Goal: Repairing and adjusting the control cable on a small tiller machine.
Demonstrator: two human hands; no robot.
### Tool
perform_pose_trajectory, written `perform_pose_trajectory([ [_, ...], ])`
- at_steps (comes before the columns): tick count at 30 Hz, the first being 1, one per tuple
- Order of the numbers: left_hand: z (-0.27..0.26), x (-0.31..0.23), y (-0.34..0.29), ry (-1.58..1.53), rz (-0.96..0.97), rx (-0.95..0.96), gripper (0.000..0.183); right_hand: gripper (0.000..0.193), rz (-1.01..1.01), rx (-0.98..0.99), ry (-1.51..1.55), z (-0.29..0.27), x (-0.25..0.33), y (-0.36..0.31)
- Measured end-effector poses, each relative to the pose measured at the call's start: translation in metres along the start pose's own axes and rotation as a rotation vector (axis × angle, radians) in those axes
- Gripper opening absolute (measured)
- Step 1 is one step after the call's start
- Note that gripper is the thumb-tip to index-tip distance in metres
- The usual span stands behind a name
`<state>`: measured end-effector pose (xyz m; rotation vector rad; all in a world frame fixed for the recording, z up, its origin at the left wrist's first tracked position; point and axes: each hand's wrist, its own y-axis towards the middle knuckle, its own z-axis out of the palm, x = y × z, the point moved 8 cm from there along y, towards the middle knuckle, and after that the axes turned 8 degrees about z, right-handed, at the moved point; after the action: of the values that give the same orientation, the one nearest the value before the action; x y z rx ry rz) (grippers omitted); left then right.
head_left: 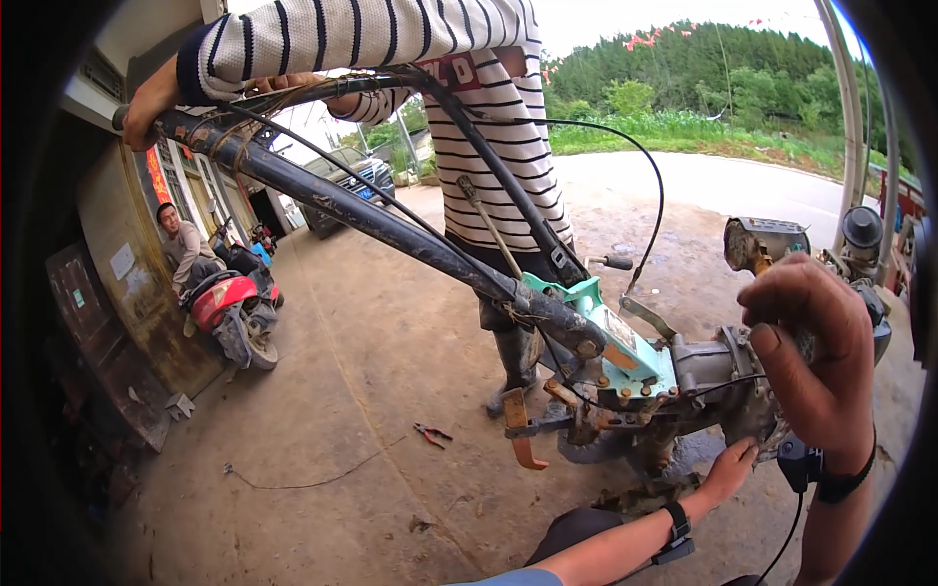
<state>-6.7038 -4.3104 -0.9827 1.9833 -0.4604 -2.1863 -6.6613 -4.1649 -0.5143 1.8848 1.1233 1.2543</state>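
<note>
A walk-behind tiller with a greasy grey gearbox [705, 363] stands in front of me, its mint-green bracket [630, 347] bolted on top. My left hand [731, 471] reaches in low and touches the gearbox's underside; its fingertips are hidden there. Close to the camera, my right hand [819, 342] is raised beside the gearbox, fingers curved and thumb apart, with nothing visible between them. Long black handlebars [342, 207] slope up to the left. Another person in a striped top [493, 146] stands behind them, one hand [151, 103] around the bar end.
Red-handled pliers [433, 435] and a thin cable [322, 483] lie on the concrete floor. A looped black cable [657, 186] hangs over the tiller. At the left a person [186, 244] sits by a red motorcycle [220, 301]. A dark car [352, 186] is parked behind.
</note>
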Motion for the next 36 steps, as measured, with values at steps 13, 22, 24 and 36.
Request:
perform_pose_trajectory([
  [13, -0.002, -0.009, -0.002, -0.012, -0.098, 0.071, 0.029, 0.022, -0.213, 0.09, -0.198, 0.03, 0.047, 0.04],
  [22, -0.012, -0.023, -0.002, 0.004, -0.143, 0.01, 0.022, 0.02, -0.24, 0.086, -0.35, 0.027, 0.02, 0.035],
  [24, 0.004, -0.025, 0.003, -0.114, 0.037, -0.053, 0.021, 0.019, -0.224, 0.078, -0.392, 0.025, 0.03, 0.032],
  [36, -0.003, -0.028, 0.005, 0.01, 0.042, -0.061, 0.016, 0.018, -0.005, 0.061, -0.104, 0.037, -0.041, -0.008],
])
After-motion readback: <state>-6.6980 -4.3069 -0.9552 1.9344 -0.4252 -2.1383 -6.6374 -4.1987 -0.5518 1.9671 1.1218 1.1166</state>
